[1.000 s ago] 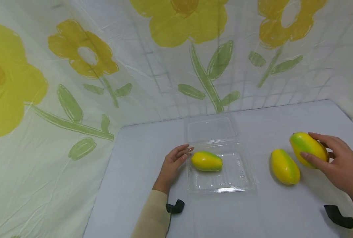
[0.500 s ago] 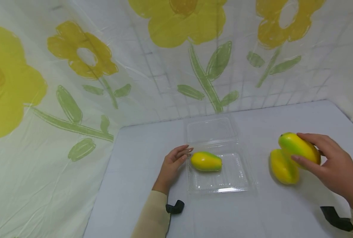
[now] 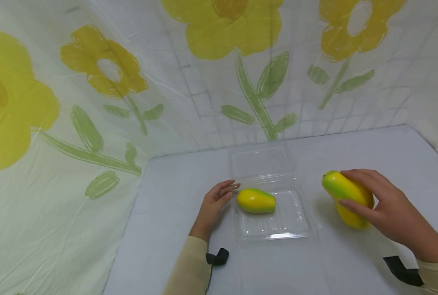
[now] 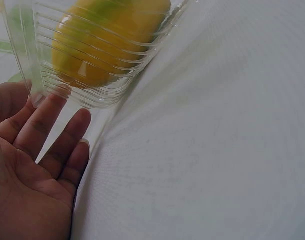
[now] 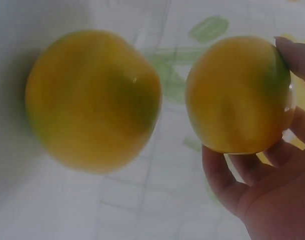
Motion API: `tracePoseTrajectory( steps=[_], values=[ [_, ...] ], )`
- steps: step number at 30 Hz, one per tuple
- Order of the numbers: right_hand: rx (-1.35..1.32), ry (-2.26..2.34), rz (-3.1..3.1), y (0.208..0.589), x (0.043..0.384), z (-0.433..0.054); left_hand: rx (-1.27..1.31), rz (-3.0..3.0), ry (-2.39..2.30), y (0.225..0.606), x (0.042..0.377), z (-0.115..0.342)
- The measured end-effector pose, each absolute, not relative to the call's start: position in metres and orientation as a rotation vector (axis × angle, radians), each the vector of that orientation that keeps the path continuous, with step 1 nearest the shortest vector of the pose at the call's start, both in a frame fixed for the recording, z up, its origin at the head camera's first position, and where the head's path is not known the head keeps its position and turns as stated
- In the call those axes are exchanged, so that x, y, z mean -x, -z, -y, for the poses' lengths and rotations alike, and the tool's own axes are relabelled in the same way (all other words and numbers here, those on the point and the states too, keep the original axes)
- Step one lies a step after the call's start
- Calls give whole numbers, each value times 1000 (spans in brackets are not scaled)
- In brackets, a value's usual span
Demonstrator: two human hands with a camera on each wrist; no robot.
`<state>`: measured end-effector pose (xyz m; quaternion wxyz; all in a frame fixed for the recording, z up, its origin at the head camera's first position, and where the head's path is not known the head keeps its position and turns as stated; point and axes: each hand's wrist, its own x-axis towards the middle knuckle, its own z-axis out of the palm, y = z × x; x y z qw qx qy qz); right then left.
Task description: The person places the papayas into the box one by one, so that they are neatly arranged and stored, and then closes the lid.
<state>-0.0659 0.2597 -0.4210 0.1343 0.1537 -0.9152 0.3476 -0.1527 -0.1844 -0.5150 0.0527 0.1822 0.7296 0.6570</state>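
In the head view my right hand (image 3: 392,209) holds a yellow-green papaya (image 3: 341,186) between thumb and fingers, raised off the table. Below and partly behind it lies a second papaya (image 3: 353,219). The right wrist view shows the held papaya (image 5: 240,95) in the fingers and the other papaya (image 5: 92,102) beside it. A third papaya (image 3: 256,200) lies on its side in the left part of a clear plastic clamshell container (image 3: 289,233). My left hand (image 3: 213,205) rests at the container's left edge; in the left wrist view its loosely extended fingers (image 4: 75,127) touch or nearly touch the ribbed wall.
The container's lid (image 3: 261,162) is folded back flat towards the rear of the white-covered table (image 3: 174,213). A flower-printed curtain (image 3: 189,102) hangs behind and to the left. Black straps (image 3: 219,256) show by both wrists.
My right hand has carried its papaya leftward, from right of the loose papaya to above it, partly covering it. The left hand, the container and the papaya inside stay put.
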Motion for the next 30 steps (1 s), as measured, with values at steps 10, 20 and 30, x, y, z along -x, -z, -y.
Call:
tracePoseTrajectory(
  steps=[10, 20, 30],
  values=[
    [-657, -1049, 2568, 419, 65, -232, -561, -2226, -1973, 514, 153, 184],
    [-795, -1068, 2559, 419, 67, -201, -571, -2224, -1995, 512, 154, 184],
    [-905, -1062, 2563, 422, 67, -174, -566, -2214, -2006, 515, 154, 184]
  ],
)
